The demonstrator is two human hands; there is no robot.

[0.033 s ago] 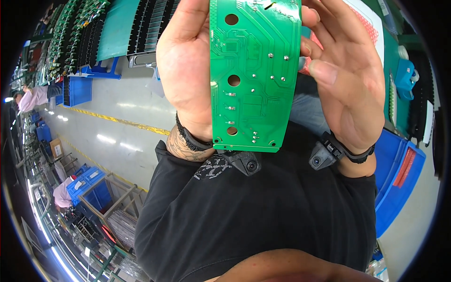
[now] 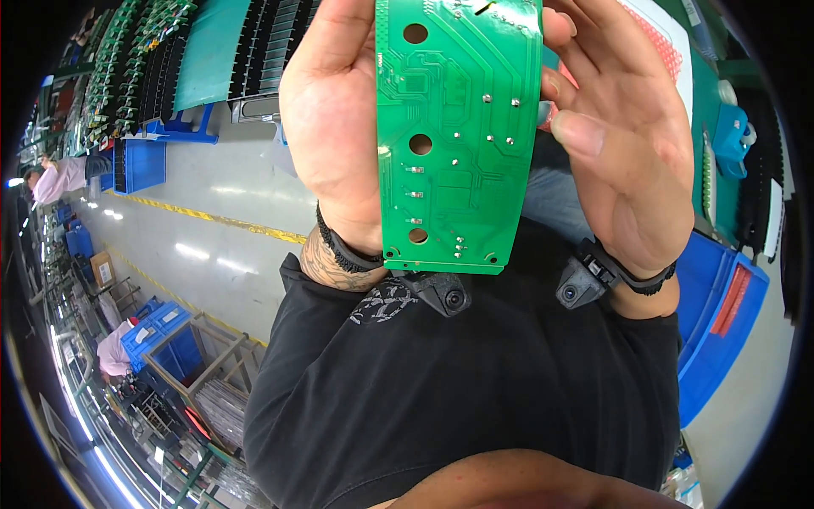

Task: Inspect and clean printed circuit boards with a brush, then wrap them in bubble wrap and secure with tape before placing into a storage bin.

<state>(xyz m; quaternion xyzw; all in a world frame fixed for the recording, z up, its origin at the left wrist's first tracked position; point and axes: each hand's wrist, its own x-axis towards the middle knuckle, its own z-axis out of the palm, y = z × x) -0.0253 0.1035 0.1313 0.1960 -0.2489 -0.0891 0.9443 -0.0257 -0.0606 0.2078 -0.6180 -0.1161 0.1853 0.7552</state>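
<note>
A green circuit board (image 2: 475, 199) is held up in front of my chest, its short lower edge toward me. It has round holes along its left side, thin traces and small shiny solder points. My left hand (image 2: 326, 110) is closed on the board's left edge; its fingertips are out of sight. On the other side my right hand (image 2: 636, 127) has curled fingertips against the board's right edge, with the thumb raised apart from it. The board's top end runs past the upper border of the view.
Racks of green boards (image 2: 127, 68) stand at the far left, with a blue bin (image 2: 142, 165) beneath. Pink bubble wrap (image 2: 666, 51) lies behind my right hand. A blue tray (image 2: 721, 314) is at my right. A person in pink (image 2: 61, 178) is far left.
The board and my left hand have shifted very slightly left. Both hands keep nearly the same pose.
</note>
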